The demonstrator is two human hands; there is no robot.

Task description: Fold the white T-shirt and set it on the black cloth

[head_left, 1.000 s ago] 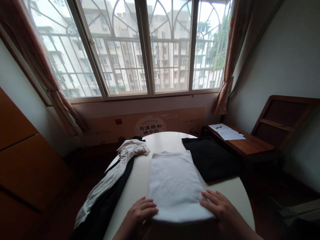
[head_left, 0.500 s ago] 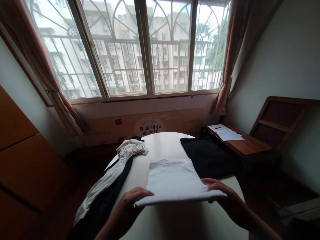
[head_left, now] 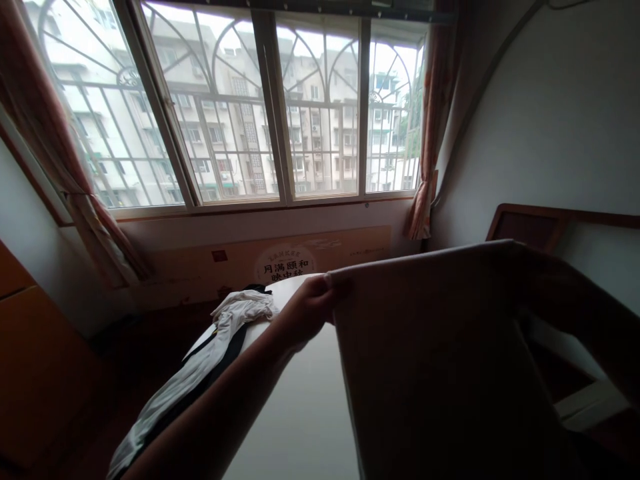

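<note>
A folded white garment (head_left: 430, 353) hangs upright in front of me, its near side dark against the window light. My left hand (head_left: 320, 300) is closed on its upper left corner, thumb and fingers pinching the edge. At the upper right corner, my right hand (head_left: 537, 287) holds the other end; it is in deep shadow and its fingers are hard to make out. The garment covers the right part of the white table (head_left: 305, 393) and whatever lies there. To the left, a crumpled white garment (head_left: 245, 307) lies over dark clothing (head_left: 233, 350) on the table edge.
Beyond the table are a barred window (head_left: 320, 133), tied curtains (head_left: 423, 193) and a printed panel (head_left: 235, 257) low on the wall. Orange-brown cabinets (head_left: 40, 373) stand at the left. A wooden frame (head_left: 525, 220) leans by the right wall.
Both hands have lifted the folded white garment off the table and carried it up and to the right. It now hangs upright, hiding the black cloth and side table. The view has turned slightly right.
</note>
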